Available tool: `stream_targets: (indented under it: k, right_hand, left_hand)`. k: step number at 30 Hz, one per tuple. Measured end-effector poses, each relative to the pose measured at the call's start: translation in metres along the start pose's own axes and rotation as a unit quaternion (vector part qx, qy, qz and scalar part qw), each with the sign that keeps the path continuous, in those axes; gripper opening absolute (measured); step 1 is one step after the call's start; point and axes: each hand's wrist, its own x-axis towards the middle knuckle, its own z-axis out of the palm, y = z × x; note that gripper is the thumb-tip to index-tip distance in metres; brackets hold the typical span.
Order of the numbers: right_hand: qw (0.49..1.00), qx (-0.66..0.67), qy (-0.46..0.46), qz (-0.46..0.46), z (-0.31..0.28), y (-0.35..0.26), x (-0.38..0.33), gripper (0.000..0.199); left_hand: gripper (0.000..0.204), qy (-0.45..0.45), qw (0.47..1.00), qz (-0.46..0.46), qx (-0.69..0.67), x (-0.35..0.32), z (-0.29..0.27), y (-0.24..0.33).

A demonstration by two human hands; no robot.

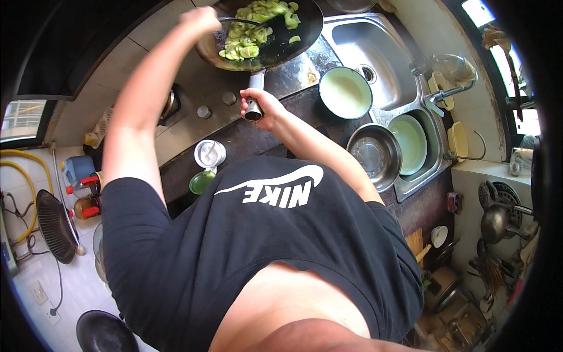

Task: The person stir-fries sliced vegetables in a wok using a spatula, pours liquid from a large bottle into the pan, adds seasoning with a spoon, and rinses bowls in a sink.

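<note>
A dark wok (278, 51) sits at the top over the stove, with sliced pale green vegetable pieces (245, 40), possibly cucumber or squash, spread inside it. My left hand (200, 21) reaches over the wok's left rim, closed round the handle of a spatula (239, 21). The spatula's far end is among the slices. My right hand (264, 108) grips the wok's metal handle (257, 81) from the near side, fingers wrapped round its hollow end. In front of my body is a white jar (209, 154) with a green lid (202, 182) beside it.
To the right lie a steel sink (375, 44), a blue-rimmed enamel bowl (346, 92), a steel pot (374, 157) and a pale green basin (409, 144). A faucet (454, 89) juts over the sink. Bottles (86, 209) and a black ridged pan (56, 226) are at left; ladles (495, 224) hang right.
</note>
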Motion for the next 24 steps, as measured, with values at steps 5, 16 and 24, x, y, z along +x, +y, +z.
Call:
stream_targets:
  k: [5, 16, 24]
  right_hand:
    - [1.0, 0.007, 0.01, -0.001, -0.004, -0.002, 0.003, 0.011]
    - [1.0, 0.0, 0.001, -0.008, -0.004, 0.001, 0.006, 0.01]
    - [0.999, 0.036, 0.003, 0.01, -0.008, -0.002, 0.008, 0.011]
  left_hand:
    - [0.02, -0.103, 0.981, 0.059, 0.153, -0.036, -0.106, -0.027]
    - [0.009, 0.088, 0.962, 0.132, 0.223, -0.034, -0.025, -0.004]
    - [0.015, 0.207, 0.918, 0.24, 0.24, -0.027, -0.034, -0.021]
